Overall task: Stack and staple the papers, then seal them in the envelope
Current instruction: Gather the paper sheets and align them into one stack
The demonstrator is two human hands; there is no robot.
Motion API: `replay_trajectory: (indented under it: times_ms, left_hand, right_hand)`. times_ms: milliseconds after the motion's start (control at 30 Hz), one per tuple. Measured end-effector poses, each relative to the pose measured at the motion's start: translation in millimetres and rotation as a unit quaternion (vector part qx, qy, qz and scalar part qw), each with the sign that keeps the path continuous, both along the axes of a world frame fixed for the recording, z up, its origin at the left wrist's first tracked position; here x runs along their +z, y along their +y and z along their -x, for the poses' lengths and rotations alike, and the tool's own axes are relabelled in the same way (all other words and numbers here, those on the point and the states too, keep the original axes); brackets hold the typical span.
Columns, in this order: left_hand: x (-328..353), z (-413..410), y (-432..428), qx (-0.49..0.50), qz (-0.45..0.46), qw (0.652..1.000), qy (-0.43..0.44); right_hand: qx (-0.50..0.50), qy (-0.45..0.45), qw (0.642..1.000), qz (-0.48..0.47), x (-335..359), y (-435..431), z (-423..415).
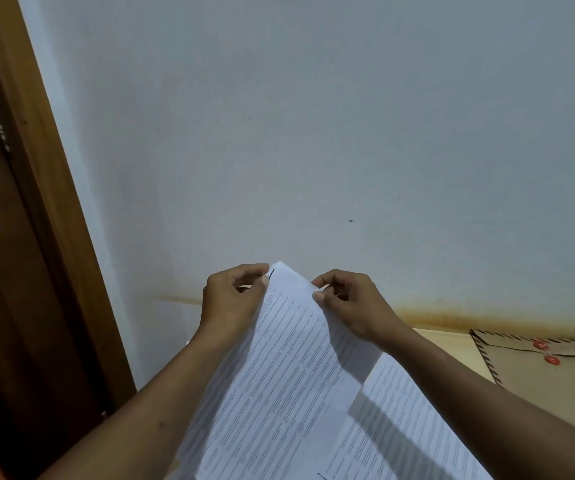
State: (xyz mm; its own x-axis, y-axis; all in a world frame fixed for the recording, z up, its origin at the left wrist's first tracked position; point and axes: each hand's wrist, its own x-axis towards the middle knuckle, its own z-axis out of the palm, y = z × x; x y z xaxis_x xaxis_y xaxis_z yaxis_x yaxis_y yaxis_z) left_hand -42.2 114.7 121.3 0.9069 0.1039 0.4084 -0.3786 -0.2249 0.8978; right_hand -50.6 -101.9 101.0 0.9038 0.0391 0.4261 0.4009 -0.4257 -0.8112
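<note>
I hold up a set of white printed papers [279, 375] by its top edge, tilted toward the wall. My left hand [232, 299] pinches the upper left corner and my right hand [348, 303] pinches the upper right corner. Another printed sheet [400, 427] lies flat on the table below and to the right. A brown envelope [538, 375] with a striped border and red string-tie buttons lies at the right, against the wall. No stapler is in view.
A pale blue-grey wall [313, 133] fills the upper view, with a brown stain along its base. A dark wooden door and frame [29, 237] stand at the left. The beige table [452, 344] shows between the papers and the envelope.
</note>
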Motion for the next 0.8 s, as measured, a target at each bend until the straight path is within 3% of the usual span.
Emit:
replay_trajectory:
  times_ms: [800]
  left_hand:
    - [-12.9,3.8,-1.9,-0.023,0.027,0.999,0.02]
  right_hand:
    - [-0.029,0.011,0.999,0.022,-15.1,3.9,4.7]
